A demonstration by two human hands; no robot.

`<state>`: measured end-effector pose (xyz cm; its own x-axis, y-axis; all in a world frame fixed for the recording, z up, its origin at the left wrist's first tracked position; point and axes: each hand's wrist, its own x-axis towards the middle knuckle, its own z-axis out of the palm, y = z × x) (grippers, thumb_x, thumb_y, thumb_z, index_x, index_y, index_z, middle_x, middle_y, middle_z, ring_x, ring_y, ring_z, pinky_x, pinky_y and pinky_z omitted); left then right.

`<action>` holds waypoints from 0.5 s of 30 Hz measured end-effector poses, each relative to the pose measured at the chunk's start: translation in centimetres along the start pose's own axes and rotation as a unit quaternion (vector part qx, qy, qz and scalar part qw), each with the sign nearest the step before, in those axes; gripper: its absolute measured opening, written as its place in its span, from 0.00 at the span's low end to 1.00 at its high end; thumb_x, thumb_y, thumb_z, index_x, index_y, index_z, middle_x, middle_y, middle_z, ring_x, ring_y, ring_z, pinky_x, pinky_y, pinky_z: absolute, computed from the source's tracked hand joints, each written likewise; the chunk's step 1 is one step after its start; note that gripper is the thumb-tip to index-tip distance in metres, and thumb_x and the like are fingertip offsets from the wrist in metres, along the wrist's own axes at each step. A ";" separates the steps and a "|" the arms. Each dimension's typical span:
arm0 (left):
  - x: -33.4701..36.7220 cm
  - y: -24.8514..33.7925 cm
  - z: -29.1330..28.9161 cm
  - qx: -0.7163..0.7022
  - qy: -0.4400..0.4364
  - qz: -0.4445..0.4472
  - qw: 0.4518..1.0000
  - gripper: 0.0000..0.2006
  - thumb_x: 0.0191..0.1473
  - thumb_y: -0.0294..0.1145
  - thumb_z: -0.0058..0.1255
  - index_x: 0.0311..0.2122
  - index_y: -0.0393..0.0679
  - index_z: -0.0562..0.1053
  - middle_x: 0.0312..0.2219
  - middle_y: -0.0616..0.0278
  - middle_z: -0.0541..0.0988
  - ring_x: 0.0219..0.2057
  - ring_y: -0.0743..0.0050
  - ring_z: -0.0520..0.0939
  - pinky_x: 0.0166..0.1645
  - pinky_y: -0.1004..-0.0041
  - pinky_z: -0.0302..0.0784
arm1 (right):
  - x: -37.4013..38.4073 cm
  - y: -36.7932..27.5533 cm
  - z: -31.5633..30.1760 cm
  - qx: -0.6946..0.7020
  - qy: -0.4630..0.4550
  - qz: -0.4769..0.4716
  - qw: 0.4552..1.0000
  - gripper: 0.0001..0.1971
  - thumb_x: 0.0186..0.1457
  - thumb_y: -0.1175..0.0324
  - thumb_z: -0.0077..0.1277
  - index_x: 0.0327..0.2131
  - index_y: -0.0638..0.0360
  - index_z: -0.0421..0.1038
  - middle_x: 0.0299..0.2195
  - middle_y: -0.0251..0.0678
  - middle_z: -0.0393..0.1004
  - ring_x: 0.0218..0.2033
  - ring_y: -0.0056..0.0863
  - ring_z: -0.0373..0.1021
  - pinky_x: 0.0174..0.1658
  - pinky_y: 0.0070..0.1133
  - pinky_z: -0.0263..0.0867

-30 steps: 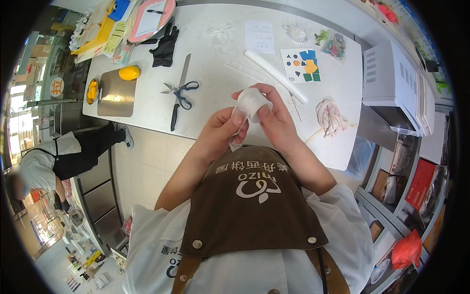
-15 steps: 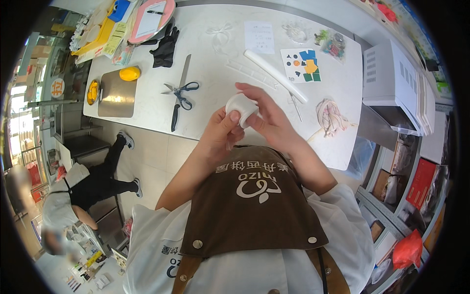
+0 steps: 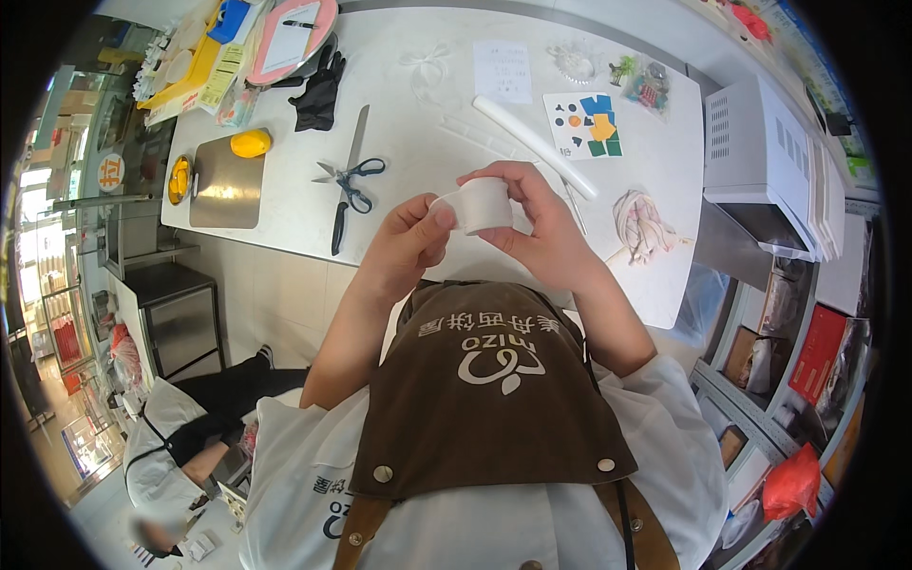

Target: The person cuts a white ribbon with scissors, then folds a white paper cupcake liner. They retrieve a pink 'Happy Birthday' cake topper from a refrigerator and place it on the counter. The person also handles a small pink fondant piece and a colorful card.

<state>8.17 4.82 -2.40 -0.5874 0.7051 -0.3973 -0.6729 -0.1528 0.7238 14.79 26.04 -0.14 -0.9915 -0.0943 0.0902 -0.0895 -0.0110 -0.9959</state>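
Observation:
Above the front edge of the white table, my right hand (image 3: 543, 228) grips a short, wide white roll (image 3: 488, 207), fingers over its top and thumb under it. It looks like wound tape or ribbon, but the exact material cannot be made out. On its left side my left hand (image 3: 408, 237) is closed, thumb and fingers pinching a white piece (image 3: 450, 203) at the roll, apparently its loose end. Nearest beyond my hands lie a long white tube-like roll (image 3: 537, 147) and a thin rod (image 3: 575, 204).
Left on the table (image 3: 285, 214) are scissors (image 3: 353, 180), a long knife (image 3: 350, 195), a metal board (image 3: 228, 185), a yellow lump (image 3: 251, 143) and black gloves (image 3: 318, 95). A crumpled cloth (image 3: 641, 226) lies right, near a white appliance (image 3: 755, 180). A co-worker (image 3: 171, 442) is at lower left.
The white roll has turned so its side faces up toward me. My right hand has closed round it, and my left has shifted to its left side. The co-worker has moved lower.

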 end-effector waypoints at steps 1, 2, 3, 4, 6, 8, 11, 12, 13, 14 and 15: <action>0.0 0.0 0.2 0.009 0.002 0.012 1.000 0.13 0.58 0.44 0.58 0.35 0.45 0.73 0.21 0.76 0.68 0.19 0.90 0.58 0.23 0.83 0.50 | -0.1 0.8 0.2 0.052 0.010 -0.003 0.999 0.22 0.55 0.75 0.57 0.52 0.58 0.61 0.52 0.37 0.70 0.53 0.28 0.65 0.55 0.26 0.62; 0.1 0.0 0.4 0.018 0.004 0.025 1.000 0.13 0.58 0.44 0.57 0.34 0.45 0.73 0.21 0.76 0.68 0.19 0.90 0.58 0.23 0.83 0.50 | -0.2 1.4 0.5 0.098 0.010 0.001 0.995 0.23 0.56 0.74 0.56 0.53 0.59 0.59 0.53 0.39 0.69 0.54 0.28 0.65 0.55 0.26 0.61; 0.2 -0.2 0.5 0.015 0.008 0.021 1.000 0.13 0.58 0.44 0.57 0.34 0.46 0.73 0.21 0.75 0.68 0.19 0.90 0.58 0.24 0.83 0.51 | -0.4 1.8 0.9 0.144 0.010 0.006 0.990 0.24 0.57 0.73 0.56 0.55 0.59 0.57 0.54 0.40 0.68 0.54 0.29 0.64 0.56 0.26 0.61; 0.3 -0.5 0.5 0.011 0.012 0.017 1.000 0.13 0.59 0.44 0.56 0.34 0.46 0.73 0.21 0.75 0.68 0.19 0.90 0.59 0.24 0.83 0.51 | -0.4 2.0 1.2 0.189 0.011 0.010 0.982 0.25 0.58 0.73 0.55 0.56 0.60 0.54 0.55 0.42 0.67 0.55 0.29 0.64 0.56 0.26 0.61; 0.3 -0.8 0.8 -0.016 0.009 0.007 1.000 0.13 0.60 0.45 0.55 0.33 0.46 0.72 0.21 0.75 0.68 0.20 0.89 0.59 0.24 0.83 0.52 | -0.3 2.2 1.6 0.197 0.016 -0.006 0.980 0.26 0.61 0.69 0.53 0.57 0.59 0.52 0.56 0.44 0.66 0.55 0.29 0.63 0.57 0.26 0.60; 0.4 -1.1 1.2 -0.063 -0.010 -0.008 0.998 0.13 0.60 0.46 0.54 0.33 0.47 0.72 0.22 0.75 0.69 0.20 0.89 0.61 0.24 0.83 0.54 | -0.3 2.4 1.9 0.215 0.020 -0.020 0.976 0.26 0.63 0.64 0.51 0.57 0.59 0.50 0.57 0.45 0.65 0.56 0.29 0.62 0.57 0.26 0.60; 0.6 -2.2 1.4 -0.070 -0.022 -0.031 0.997 0.14 0.61 0.47 0.53 0.34 0.47 0.73 0.23 0.74 0.69 0.21 0.88 0.63 0.25 0.83 0.56 | -0.3 2.7 2.6 0.238 0.028 -0.023 0.971 0.27 0.65 0.56 0.47 0.58 0.59 0.49 0.59 0.46 0.63 0.55 0.28 0.63 0.56 0.25 0.61; 0.6 -2.5 1.6 -0.092 -0.029 -0.036 0.995 0.14 0.61 0.47 0.53 0.35 0.47 0.73 0.23 0.74 0.70 0.21 0.87 0.64 0.26 0.83 0.57 | -0.4 2.7 3.0 0.232 0.033 -0.015 0.972 0.28 0.65 0.54 0.45 0.58 0.59 0.49 0.60 0.46 0.63 0.52 0.27 0.64 0.54 0.24 0.63; 0.6 -2.8 1.7 -0.113 -0.036 -0.041 0.992 0.14 0.61 0.48 0.53 0.36 0.47 0.73 0.23 0.74 0.70 0.21 0.87 0.64 0.26 0.82 0.57 | -0.5 2.8 3.3 0.226 0.039 -0.006 0.973 0.29 0.65 0.51 0.44 0.58 0.59 0.48 0.60 0.45 0.62 0.50 0.26 0.66 0.52 0.23 0.64; 0.6 -3.0 1.8 -0.134 -0.044 -0.046 0.989 0.14 0.61 0.48 0.53 0.36 0.48 0.73 0.24 0.74 0.71 0.22 0.86 0.65 0.26 0.82 0.58 | -0.6 3.1 3.4 0.243 0.030 0.005 0.970 0.29 0.65 0.50 0.43 0.59 0.59 0.48 0.61 0.44 0.62 0.47 0.23 0.67 0.50 0.22 0.65; 0.6 -3.3 1.8 -0.123 -0.040 -0.039 0.991 0.14 0.61 0.48 0.53 0.38 0.48 0.73 0.24 0.74 0.71 0.22 0.86 0.66 0.26 0.82 0.59 | -0.7 3.4 3.4 0.259 0.021 0.016 0.966 0.30 0.65 0.49 0.43 0.59 0.59 0.49 0.61 0.43 0.61 0.43 0.21 0.67 0.47 0.20 0.66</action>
<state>10.81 7.02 -3.97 -0.4988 0.7722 -0.3936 -0.8099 -0.2536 0.5289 15.47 22.65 -3.61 -0.9968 -0.0627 0.0491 -0.0107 -0.5056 -0.8627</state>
